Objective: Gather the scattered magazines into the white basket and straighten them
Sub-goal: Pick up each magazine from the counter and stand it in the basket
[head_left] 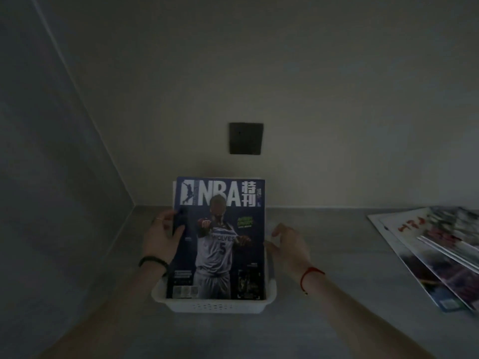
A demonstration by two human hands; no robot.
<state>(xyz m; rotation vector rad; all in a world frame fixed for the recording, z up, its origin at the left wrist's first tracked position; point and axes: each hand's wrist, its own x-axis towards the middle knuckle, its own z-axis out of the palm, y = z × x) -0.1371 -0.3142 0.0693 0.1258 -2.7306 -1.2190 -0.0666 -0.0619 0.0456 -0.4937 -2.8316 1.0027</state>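
A blue NBA magazine stands upright in the white basket, leaning back toward the wall, with the edges of other magazines just showing behind it. My left hand grips its left edge, thumb across the cover. My right hand hovers by its right edge with the fingers spread; whether it touches the paper is unclear. A fanned pile of several magazines lies flat on the counter at the far right.
The basket sits on a grey counter against a pale back wall with a dark socket plate above it. A side wall closes off the left. The scene is dim.
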